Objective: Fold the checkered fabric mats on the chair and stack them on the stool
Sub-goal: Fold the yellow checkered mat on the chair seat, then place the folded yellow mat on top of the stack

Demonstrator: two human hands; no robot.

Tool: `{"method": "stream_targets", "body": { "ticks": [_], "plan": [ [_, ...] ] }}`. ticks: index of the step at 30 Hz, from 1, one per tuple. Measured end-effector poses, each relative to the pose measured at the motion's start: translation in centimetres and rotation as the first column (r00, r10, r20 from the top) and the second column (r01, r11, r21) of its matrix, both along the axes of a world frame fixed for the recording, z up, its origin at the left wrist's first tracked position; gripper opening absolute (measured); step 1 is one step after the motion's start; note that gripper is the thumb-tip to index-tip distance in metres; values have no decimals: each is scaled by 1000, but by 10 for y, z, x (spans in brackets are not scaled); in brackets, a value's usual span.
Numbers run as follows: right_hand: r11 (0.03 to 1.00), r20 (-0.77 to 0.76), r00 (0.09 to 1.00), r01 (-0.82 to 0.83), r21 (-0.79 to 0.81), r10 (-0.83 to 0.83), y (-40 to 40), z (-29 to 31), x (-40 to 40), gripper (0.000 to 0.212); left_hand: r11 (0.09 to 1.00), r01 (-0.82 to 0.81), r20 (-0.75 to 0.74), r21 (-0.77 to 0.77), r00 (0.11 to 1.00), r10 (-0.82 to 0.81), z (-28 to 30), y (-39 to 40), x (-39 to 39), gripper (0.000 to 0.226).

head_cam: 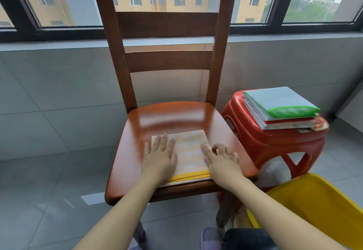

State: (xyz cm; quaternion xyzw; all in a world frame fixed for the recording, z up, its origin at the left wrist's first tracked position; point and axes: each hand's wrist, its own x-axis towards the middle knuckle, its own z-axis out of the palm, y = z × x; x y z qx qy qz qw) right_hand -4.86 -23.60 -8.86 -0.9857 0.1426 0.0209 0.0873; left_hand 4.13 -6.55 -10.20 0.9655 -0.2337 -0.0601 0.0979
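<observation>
Right now a folded yellow checkered mat [191, 151] is lying at the front of the wooden chair [169, 118] seat; the left hand [160, 156] is pressing it flat with straight fingers, the right hand [221, 160] is touching its right edge, fingers loosely spread, gripping nothing, while folded mats [279, 108] are sitting stacked on the red stool [275, 143]

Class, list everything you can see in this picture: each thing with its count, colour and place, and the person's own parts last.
Chair: one, brown wood, centre.
Folded mat: one, yellow checkered, on chair seat's front.
Stool: one, red plastic, right of chair.
Stacked mats: several, green-edged on top, on stool.
Bin: one, yellow, bottom right.
Windows: dark-framed, behind chair.
Left hand: flat on mat's left side.
Right hand: at mat's right edge, index finger extended.
</observation>
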Motion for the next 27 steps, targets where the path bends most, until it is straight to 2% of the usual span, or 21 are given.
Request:
{"method": "stream_targets", "body": {
  "ticks": [3, 5, 8, 11, 13, 15, 17, 22, 27],
  "plan": [
    [995, 55, 997, 56, 79, -60, 8, 3, -2, 49, 985, -170, 42, 18, 985, 170, 6, 19, -9, 52],
    [973, 61, 984, 153, 173, -165, 14, 9, -2, 49, 965, -259, 85, -37, 961, 262, 13, 23, -20, 50],
    [914, -3, 953, 293, 280, -304, 13, 19, 1, 39, 884, -408, -101, -229, 913, 395, 19, 21, -28, 46],
    [882, -108, 940, 340, 328, -323, 12, 28, 3, 28, 816, -519, -272, -255, 848, 455, 25, 20, -24, 44],
    [866, -155, 931, 365, 341, -331, 12, 31, 1, 22, 812, -535, -340, -234, 827, 447, 31, 18, -25, 37],
    [837, -184, 916, 400, 372, -356, 12, 34, -4, 28, 814, -531, -365, -234, 824, 433, 39, 16, -29, 33],
    [798, -183, 903, 428, 423, -388, 11, 39, -9, 35, 792, -526, -378, -309, 832, 406, 49, 12, -34, 38],
    [678, 16, 869, 374, 632, -494, -4, 67, -30, 36, 674, -447, -397, -588, 886, 242, 81, -12, -50, 26],
    [625, 141, 785, 355, 695, -603, -30, 93, -53, 20, 601, -356, -357, -715, 926, 124, 103, -43, -64, 42]
  ]
}}
